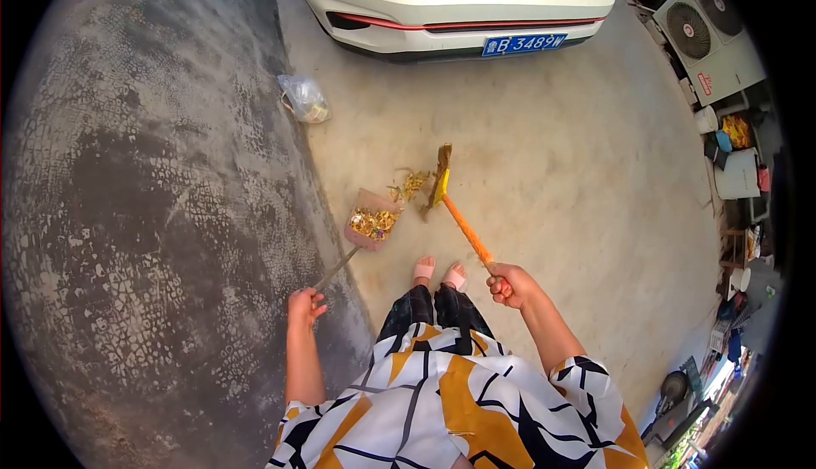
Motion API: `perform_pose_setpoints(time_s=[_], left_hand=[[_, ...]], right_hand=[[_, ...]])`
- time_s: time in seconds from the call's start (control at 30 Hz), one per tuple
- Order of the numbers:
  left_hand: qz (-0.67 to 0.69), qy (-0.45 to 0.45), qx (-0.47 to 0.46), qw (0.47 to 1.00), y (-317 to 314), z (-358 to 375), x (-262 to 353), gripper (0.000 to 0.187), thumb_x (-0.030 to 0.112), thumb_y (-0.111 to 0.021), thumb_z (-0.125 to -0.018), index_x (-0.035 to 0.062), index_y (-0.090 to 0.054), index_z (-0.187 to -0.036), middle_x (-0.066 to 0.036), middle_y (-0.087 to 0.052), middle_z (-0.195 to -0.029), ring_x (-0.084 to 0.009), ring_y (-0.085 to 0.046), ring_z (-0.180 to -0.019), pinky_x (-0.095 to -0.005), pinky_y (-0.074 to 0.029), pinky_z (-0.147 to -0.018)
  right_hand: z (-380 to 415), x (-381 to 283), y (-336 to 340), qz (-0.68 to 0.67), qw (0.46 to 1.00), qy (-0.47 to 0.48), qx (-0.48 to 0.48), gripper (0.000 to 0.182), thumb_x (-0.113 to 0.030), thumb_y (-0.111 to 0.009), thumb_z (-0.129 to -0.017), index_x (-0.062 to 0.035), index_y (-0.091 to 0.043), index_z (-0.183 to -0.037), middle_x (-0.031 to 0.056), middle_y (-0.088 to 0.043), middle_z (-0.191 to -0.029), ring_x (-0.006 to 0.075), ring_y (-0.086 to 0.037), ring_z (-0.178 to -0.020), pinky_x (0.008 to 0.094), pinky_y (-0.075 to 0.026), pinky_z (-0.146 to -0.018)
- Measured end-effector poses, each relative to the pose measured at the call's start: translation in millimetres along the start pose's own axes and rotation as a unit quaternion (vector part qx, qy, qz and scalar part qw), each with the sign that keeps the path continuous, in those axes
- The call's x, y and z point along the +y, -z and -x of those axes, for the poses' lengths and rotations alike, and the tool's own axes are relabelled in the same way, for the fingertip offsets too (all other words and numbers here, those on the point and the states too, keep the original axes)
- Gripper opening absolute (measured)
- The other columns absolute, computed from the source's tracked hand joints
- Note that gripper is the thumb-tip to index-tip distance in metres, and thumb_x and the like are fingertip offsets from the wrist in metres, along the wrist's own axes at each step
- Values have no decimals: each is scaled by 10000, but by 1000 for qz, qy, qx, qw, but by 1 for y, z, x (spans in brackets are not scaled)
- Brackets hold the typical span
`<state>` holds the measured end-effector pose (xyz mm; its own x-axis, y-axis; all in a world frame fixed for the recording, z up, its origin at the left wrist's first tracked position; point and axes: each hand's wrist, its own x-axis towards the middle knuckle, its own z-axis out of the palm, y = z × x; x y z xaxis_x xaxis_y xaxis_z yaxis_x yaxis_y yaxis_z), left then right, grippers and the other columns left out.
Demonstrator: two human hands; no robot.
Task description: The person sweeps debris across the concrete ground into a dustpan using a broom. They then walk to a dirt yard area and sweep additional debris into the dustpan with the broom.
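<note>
My left hand (pixel 304 306) is closed round the thin handle of a pinkish dustpan (pixel 354 235), which rests on the floor near the wall. Dry yellow-brown debris (pixel 374 223) lies inside the pan. More of the same scraps (pixel 411 185) sit on the concrete just past its open edge. In my right hand (pixel 508 286) is the orange handle of a broom (pixel 464 227). Its yellow head and dark bristles stand on the floor to the right of the loose scraps, a little apart from the dustpan.
A white car (pixel 459 14) stands ahead. Beside the grey, patchy wall (pixel 153 188) sits a tied clear plastic bag (pixel 304 99). Along the right side are an outdoor air-conditioner unit (pixel 710 39), a white bucket (pixel 738 174) and assorted clutter. My feet in pink slippers (pixel 456 277) are close behind the dustpan.
</note>
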<state>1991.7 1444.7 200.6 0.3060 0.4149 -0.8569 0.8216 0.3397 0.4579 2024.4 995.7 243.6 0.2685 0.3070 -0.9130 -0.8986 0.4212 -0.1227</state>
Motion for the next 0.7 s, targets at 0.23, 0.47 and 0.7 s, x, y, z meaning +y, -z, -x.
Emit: perform_pose_setpoints(time_s=[0.23, 0.47, 0.7], left_hand=[[-53, 28, 6, 998, -10, -12, -10, 157, 66, -465, -739, -29, -469, -864, -103, -506, -645, -108, -405, -417, -309, -490, -421], [-75, 45, 6, 996, -21, -22, -15, 179, 65, -467, -740, -35, -456, -887, -101, -494, -671, -114, -403, -435, -316, -494, -423], [-93, 32, 46, 994, -51, -22, -10, 146, 82, -465, -750, -39, -469, -831, -95, -486, -611, -113, -393, -404, -317, -496, -443]], right_hand=[[12, 3, 3, 175, 982, 56, 52, 134, -96, -474, -751, -54, -445, -875, 23, -432, -559, 69, -383, -359, 188, -277, -307], [-6, -17, 5, 332, 926, 127, 124, 313, -56, -448, -731, -12, -420, -1039, 62, -470, -565, 116, -442, -367, 232, -321, -299], [-129, -50, 7, 387, 889, 156, 187, 299, -47, -434, -699, -10, -442, -996, 87, -496, -537, 157, -485, -386, 275, -375, -332]])
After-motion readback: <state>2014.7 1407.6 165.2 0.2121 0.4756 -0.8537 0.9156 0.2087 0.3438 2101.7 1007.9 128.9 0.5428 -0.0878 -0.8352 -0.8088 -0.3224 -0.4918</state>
